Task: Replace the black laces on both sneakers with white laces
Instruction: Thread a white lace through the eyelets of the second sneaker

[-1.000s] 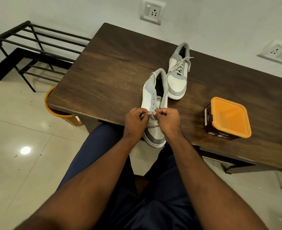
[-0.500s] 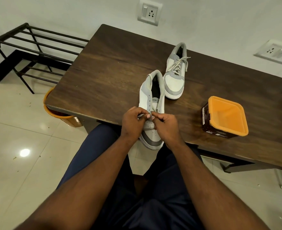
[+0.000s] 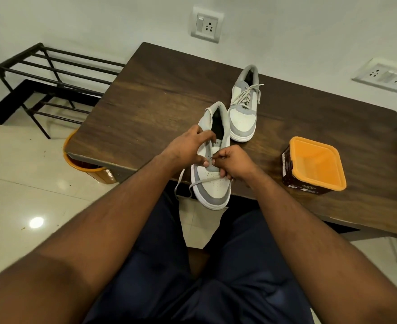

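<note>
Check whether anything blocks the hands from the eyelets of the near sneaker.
Nothing visible does. The left hand and right hand are already on the near sneaker, pinching the white lace at its eyelets.

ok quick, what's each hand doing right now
Left hand: holds the near sneaker by its side, fingers curled over it.
Right hand: pinches the white lace.

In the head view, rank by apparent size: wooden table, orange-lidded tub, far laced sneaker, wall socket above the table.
1. Dark wooden table
2. Orange-lidded brown tub and far grey-white laced sneaker: about alike; the tub is nearer, so unranked
3. White wall socket
</note>
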A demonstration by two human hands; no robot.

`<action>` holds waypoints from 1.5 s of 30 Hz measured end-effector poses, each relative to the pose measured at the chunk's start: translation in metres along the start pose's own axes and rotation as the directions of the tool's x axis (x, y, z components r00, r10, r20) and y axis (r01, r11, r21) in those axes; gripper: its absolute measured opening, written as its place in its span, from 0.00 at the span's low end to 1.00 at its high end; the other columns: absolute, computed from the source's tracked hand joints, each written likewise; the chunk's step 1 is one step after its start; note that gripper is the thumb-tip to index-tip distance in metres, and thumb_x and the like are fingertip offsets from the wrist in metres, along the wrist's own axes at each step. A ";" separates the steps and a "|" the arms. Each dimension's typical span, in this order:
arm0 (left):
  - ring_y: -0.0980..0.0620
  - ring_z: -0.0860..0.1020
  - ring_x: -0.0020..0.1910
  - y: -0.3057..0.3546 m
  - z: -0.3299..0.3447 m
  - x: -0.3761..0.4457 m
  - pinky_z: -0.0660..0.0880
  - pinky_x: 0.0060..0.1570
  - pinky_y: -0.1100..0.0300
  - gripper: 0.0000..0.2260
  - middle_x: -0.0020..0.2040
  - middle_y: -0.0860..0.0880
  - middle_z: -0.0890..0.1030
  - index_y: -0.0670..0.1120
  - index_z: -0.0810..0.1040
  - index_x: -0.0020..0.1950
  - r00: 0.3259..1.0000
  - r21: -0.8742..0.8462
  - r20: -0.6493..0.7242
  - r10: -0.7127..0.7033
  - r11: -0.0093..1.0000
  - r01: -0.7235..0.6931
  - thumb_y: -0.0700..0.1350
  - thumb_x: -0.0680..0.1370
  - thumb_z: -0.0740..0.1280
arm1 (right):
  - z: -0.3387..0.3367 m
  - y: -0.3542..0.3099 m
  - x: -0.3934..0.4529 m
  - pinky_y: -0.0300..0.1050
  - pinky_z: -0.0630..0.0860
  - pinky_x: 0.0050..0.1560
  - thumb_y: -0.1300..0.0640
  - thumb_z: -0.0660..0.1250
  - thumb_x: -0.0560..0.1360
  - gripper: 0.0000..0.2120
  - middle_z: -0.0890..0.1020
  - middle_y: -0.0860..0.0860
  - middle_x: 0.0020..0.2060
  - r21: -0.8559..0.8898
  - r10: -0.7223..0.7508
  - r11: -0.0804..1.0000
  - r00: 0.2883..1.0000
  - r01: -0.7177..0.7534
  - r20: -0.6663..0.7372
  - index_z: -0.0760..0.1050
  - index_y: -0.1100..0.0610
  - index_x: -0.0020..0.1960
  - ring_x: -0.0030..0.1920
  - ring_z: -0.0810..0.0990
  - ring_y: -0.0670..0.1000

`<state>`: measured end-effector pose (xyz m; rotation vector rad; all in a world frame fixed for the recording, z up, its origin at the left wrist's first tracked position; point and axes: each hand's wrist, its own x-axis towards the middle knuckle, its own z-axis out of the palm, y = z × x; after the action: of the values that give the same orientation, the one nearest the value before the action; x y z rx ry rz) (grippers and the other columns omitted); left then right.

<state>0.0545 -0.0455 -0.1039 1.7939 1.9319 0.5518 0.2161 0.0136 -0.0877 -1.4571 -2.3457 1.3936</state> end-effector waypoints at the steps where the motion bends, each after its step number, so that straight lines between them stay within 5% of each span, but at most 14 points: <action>1: 0.48 0.72 0.59 -0.002 0.002 -0.001 0.75 0.58 0.50 0.32 0.61 0.49 0.68 0.54 0.70 0.65 1.000 -0.070 0.000 0.001 0.998 -0.001 0.47 0.66 0.80 | -0.001 -0.003 0.001 0.40 0.67 0.25 0.61 0.63 0.78 0.11 0.76 0.52 0.24 -0.098 -0.036 0.995 0.999 0.035 -0.004 0.78 0.55 0.38 0.22 0.72 0.49; 3: 0.48 0.72 0.59 -0.006 0.008 -0.004 0.75 0.57 0.51 0.35 0.61 0.50 0.67 0.53 0.69 0.63 1.000 -0.134 -0.012 0.006 0.991 -0.008 0.49 0.61 0.82 | 0.000 -0.009 0.003 0.43 0.69 0.35 0.59 0.62 0.77 0.13 0.78 0.51 0.30 -0.433 -0.146 0.892 0.989 0.132 0.000 0.73 0.54 0.34 0.34 0.78 0.54; 5: 0.49 0.72 0.59 -0.004 0.014 -0.009 0.73 0.59 0.50 0.38 0.63 0.50 0.67 0.52 0.68 0.63 0.999 -0.121 -0.048 -0.011 0.993 0.005 0.53 0.58 0.83 | -0.003 -0.019 0.001 0.46 0.69 0.41 0.55 0.60 0.78 0.08 0.80 0.54 0.43 -0.705 -0.232 0.688 0.973 0.173 0.013 0.76 0.55 0.44 0.47 0.80 0.58; 11: 0.49 0.70 0.63 0.002 0.020 -0.016 0.69 0.64 0.48 0.39 0.65 0.50 0.67 0.49 0.67 0.65 0.996 -0.162 -0.079 -0.045 0.986 0.031 0.53 0.60 0.83 | -0.076 -0.059 0.017 0.51 0.72 0.47 0.58 0.57 0.79 0.12 0.80 0.58 0.54 -0.910 -0.404 0.402 0.912 0.104 -0.074 0.74 0.55 0.60 0.54 0.79 0.63; 15: 0.50 0.71 0.64 0.003 0.022 -0.014 0.68 0.64 0.50 0.38 0.67 0.51 0.67 0.52 0.66 0.65 0.995 -0.101 -0.081 -0.064 0.993 0.056 0.54 0.61 0.82 | -0.155 -0.089 0.040 0.56 0.74 0.51 0.61 0.57 0.77 0.13 0.79 0.64 0.53 -0.807 -0.503 0.582 0.733 -0.104 -0.458 0.73 0.60 0.58 0.52 0.78 0.70; 17: 0.50 0.71 0.64 0.002 0.023 -0.014 0.67 0.64 0.50 0.38 0.67 0.51 0.67 0.52 0.67 0.65 0.994 -0.112 -0.083 -0.075 0.992 0.065 0.54 0.61 0.82 | -0.161 -0.096 0.046 0.56 0.73 0.52 0.61 0.56 0.76 0.14 0.78 0.64 0.55 -0.709 -0.444 0.697 0.712 -0.106 -0.544 0.71 0.58 0.60 0.54 0.77 0.70; 21: 0.52 0.71 0.62 0.000 0.022 -0.017 0.67 0.65 0.50 0.37 0.63 0.55 0.68 0.53 0.68 0.65 0.992 -0.222 -0.098 -0.083 0.973 0.059 0.54 0.62 0.81 | -0.097 -0.077 0.036 0.52 0.72 0.56 0.59 0.58 0.79 0.18 0.77 0.60 0.61 -0.649 -0.391 0.756 0.853 0.083 -0.346 0.68 0.54 0.68 0.61 0.75 0.64; 24: 0.56 0.71 0.60 0.006 0.030 -0.024 0.67 0.67 0.48 0.35 0.61 0.57 0.69 0.53 0.67 0.67 0.975 -0.341 -0.173 -0.139 0.937 0.074 0.60 0.65 0.78 | -0.050 -0.048 0.021 0.46 0.76 0.50 0.62 0.65 0.75 0.10 0.83 0.54 0.49 -0.526 -0.401 0.802 0.908 0.282 -0.124 0.83 0.57 0.53 0.51 0.80 0.53; 29: 0.54 0.68 0.70 0.017 0.051 -0.030 0.58 0.72 0.43 0.48 0.70 0.54 0.68 0.51 0.61 0.73 0.944 -0.247 -0.293 -0.148 0.966 0.074 0.68 0.60 0.75 | -0.027 -0.013 0.017 0.54 0.67 0.66 0.52 0.70 0.74 0.12 0.68 0.51 0.70 -0.678 -0.352 0.682 0.936 0.274 0.024 0.82 0.49 0.56 0.67 0.67 0.56; 33: 0.54 0.66 0.71 0.018 0.058 -0.028 0.56 0.73 0.43 0.50 0.72 0.54 0.66 0.51 0.59 0.75 0.941 -0.205 -0.304 -0.150 0.975 0.090 0.67 0.60 0.76 | -0.034 -0.026 0.017 0.56 0.63 0.65 0.51 0.67 0.76 0.07 0.67 0.47 0.72 -0.773 -0.438 0.575 0.899 0.268 -0.014 0.82 0.49 0.51 0.69 0.64 0.54; 36: 0.54 0.66 0.71 0.019 0.060 -0.028 0.56 0.73 0.43 0.49 0.73 0.54 0.65 0.51 0.58 0.75 0.935 -0.191 -0.315 -0.166 0.976 0.109 0.67 0.61 0.76 | -0.050 -0.044 0.033 0.59 0.62 0.65 0.50 0.64 0.77 0.10 0.65 0.49 0.73 -0.850 -0.424 0.434 0.900 0.297 0.098 0.80 0.50 0.54 0.70 0.62 0.56; 41: 0.54 0.64 0.73 0.022 0.064 -0.029 0.55 0.73 0.41 0.50 0.74 0.53 0.64 0.50 0.57 0.76 0.927 -0.191 -0.322 -0.191 0.973 0.134 0.72 0.62 0.69 | -0.047 -0.056 0.041 0.63 0.62 0.65 0.49 0.68 0.74 0.04 0.59 0.46 0.76 -0.834 -0.182 0.423 0.935 0.353 0.304 0.80 0.48 0.43 0.74 0.56 0.55; 43: 0.54 0.63 0.74 0.025 0.068 -0.029 0.54 0.73 0.40 0.52 0.75 0.53 0.63 0.51 0.55 0.77 0.921 -0.191 -0.332 -0.205 0.971 0.148 0.74 0.61 0.68 | -0.044 -0.056 0.043 0.62 0.62 0.64 0.51 0.69 0.73 0.04 0.60 0.46 0.76 -0.833 -0.187 0.429 0.937 0.349 0.296 0.78 0.48 0.39 0.74 0.58 0.55; 45: 0.55 0.63 0.74 0.026 0.072 -0.030 0.53 0.73 0.39 0.52 0.76 0.54 0.62 0.52 0.54 0.77 0.916 -0.172 -0.343 -0.209 0.972 0.157 0.73 0.61 0.69 | -0.053 -0.059 0.048 0.61 0.62 0.64 0.52 0.68 0.73 0.06 0.64 0.48 0.74 -0.808 -0.318 0.479 0.926 0.343 0.205 0.80 0.51 0.48 0.72 0.62 0.55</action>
<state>0.1187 -0.0740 -0.1469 1.4797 2.2078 0.9808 0.1729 0.0746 -0.0330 -0.9053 -3.2689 0.1035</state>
